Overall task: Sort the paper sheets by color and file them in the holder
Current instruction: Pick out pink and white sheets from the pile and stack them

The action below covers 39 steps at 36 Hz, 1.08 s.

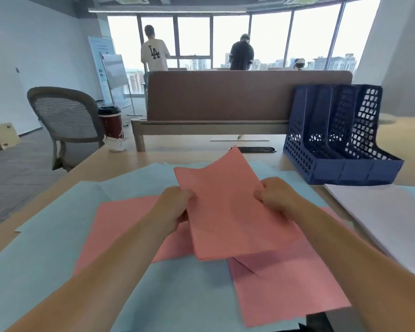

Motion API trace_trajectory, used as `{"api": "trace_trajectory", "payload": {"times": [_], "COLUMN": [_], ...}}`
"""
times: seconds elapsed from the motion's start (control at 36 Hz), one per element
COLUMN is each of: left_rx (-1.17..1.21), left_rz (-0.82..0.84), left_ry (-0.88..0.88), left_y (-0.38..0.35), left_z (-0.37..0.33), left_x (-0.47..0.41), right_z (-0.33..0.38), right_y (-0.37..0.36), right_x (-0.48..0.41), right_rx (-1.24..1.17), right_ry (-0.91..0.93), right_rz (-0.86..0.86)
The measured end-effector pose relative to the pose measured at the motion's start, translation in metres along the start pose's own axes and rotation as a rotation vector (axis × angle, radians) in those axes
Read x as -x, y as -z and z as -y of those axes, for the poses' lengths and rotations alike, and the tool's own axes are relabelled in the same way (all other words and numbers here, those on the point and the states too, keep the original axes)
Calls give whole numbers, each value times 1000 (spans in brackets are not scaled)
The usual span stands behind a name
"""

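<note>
Holding a pink stack (228, 212) just above the desk (261, 142), two-handed. The left hand (175, 202) grips the left long edge and the right hand (273, 195) grips the right long edge, with fingers curled round the paper on both. The stack's long axis runs away from the person, and its far edge is floppy and slightly buckled.

The holder (340, 149) sits ahead and to the right, well apart from the stack, so the right hand is nearer. It is dark blue perforated plastic, rigid, with upright dividers making narrow slots that look empty. My read is that the stack has to swing right and go in on edge.

Loose pink sheets (285, 283) lie flat under the hands, overlapping at odd angles on top of blue sheets (46, 236). White sheets (393, 224) are at the right edge. All of it is thin matte paper that is likely to fan or slip if the grip loosens. The pink isn't fully gathered yet.
</note>
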<state>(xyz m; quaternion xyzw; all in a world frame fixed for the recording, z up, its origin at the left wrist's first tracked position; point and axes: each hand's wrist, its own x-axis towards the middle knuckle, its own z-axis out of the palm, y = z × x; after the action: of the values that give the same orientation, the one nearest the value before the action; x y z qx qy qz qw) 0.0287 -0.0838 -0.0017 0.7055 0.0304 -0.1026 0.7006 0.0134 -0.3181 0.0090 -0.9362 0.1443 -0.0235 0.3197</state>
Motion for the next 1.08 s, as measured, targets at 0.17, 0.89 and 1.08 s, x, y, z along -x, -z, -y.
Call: {"api": "trace_trajectory", "payload": {"times": [0.17, 0.89, 1.08], "left_rx": [-222, -198, -146], "left_rz": [-95, -245, -90], "left_ry": [-31, -73, -42], "left_y": [-27, -23, -27], "left_z": [10, 14, 12], "left_x": [-13, 31, 51], "right_z": [-10, -45, -51], "right_y": [-5, 20, 15], "right_x": [-29, 3, 32], "right_rx": [227, -680, -696], "right_ry": [44, -10, -146], "right_rz": [109, 191, 184]}}
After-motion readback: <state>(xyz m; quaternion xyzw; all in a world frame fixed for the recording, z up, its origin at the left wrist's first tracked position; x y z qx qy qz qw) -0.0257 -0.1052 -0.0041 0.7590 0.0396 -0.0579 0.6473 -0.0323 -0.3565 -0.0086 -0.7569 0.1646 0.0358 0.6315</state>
